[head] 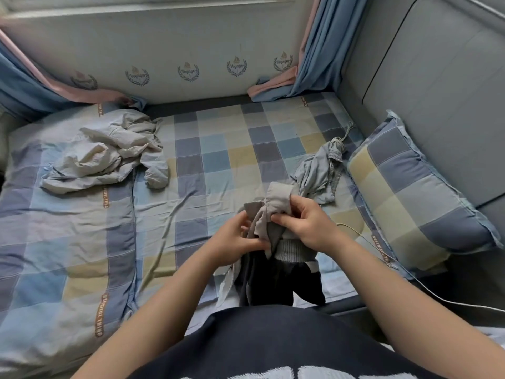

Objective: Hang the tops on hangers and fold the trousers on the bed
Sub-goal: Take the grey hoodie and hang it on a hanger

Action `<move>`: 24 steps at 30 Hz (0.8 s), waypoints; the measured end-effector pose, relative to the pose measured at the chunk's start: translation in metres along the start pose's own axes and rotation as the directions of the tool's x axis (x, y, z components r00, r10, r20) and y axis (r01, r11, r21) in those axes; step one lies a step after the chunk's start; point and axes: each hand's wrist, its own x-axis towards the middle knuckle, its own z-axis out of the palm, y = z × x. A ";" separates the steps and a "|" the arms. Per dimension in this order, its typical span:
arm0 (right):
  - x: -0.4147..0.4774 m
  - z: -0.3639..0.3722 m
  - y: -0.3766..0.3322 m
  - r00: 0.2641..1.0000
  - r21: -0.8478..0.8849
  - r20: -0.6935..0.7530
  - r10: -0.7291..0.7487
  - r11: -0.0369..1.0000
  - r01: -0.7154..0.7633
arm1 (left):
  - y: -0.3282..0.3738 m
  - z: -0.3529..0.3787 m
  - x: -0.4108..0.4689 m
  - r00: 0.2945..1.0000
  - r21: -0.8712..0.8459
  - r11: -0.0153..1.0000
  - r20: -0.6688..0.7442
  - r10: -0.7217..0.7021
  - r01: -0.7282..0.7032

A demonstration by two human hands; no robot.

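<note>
Both my hands hold a bunched grey garment (269,212) above the near edge of the bed (218,149). My left hand (235,242) pinches its lower folds; my right hand (308,222) grips its upper part. Dark clothing with a ribbed grey band (292,272) hangs below the hands. A crumpled beige garment (109,154) lies at the back left of the bed. A grey-blue piece with a drawstring (319,170) lies just beyond my right hand. No hanger is in view.
A checked pillow (410,192) leans at the right against a padded grey headboard (423,91). A folded checked quilt (68,242) covers the bed's left half. A thin white cable (426,288) runs off the right edge. Blue and pink curtains (308,56) hang at both back corners.
</note>
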 end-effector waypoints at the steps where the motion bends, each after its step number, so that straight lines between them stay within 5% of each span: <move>1: -0.001 -0.002 -0.002 1.000 -0.016 0.005 -0.005 1.000 0.005 | -0.001 0.003 0.003 0.998 0.046 0.999 -0.064 0.004 -0.001; 5: -0.004 -0.017 -0.011 0.999 -0.276 -0.052 -0.016 0.961 0.001 | 0.000 0.005 0.006 0.945 0.159 0.987 -0.320 0.069 -0.018; 10: -0.012 -0.012 -0.008 0.976 -0.712 -0.206 0.066 0.674 -0.195 | 0.015 0.012 0.003 0.716 0.368 0.930 -0.644 0.270 -0.020; 13: -0.022 0.011 0.006 0.932 -0.806 -0.318 -0.174 0.568 -0.169 | 0.024 0.011 0.006 0.635 0.377 0.926 -0.721 0.279 0.021; 15: -0.023 0.020 0.014 0.946 -0.772 -0.274 -0.173 0.626 -0.110 | 0.023 0.007 0.006 0.632 0.325 0.944 -0.745 0.214 0.063; 19: -0.017 0.020 0.030 0.986 -0.522 -0.086 0.140 0.837 -0.165 | 0.015 -0.005 0.000 0.723 0.174 0.981 -0.667 0.178 -0.081; 22: -0.010 0.019 0.041 0.962 -0.308 -0.261 0.078 0.938 -0.160 | 0.012 -0.019 -0.003 0.810 0.000 0.979 -0.563 0.167 -0.203; 24: -0.002 0.020 0.044 0.950 -0.311 -0.300 0.084 0.933 -0.180 | 0.014 -0.027 -0.007 0.850 -0.140 0.956 -0.503 0.155 -0.257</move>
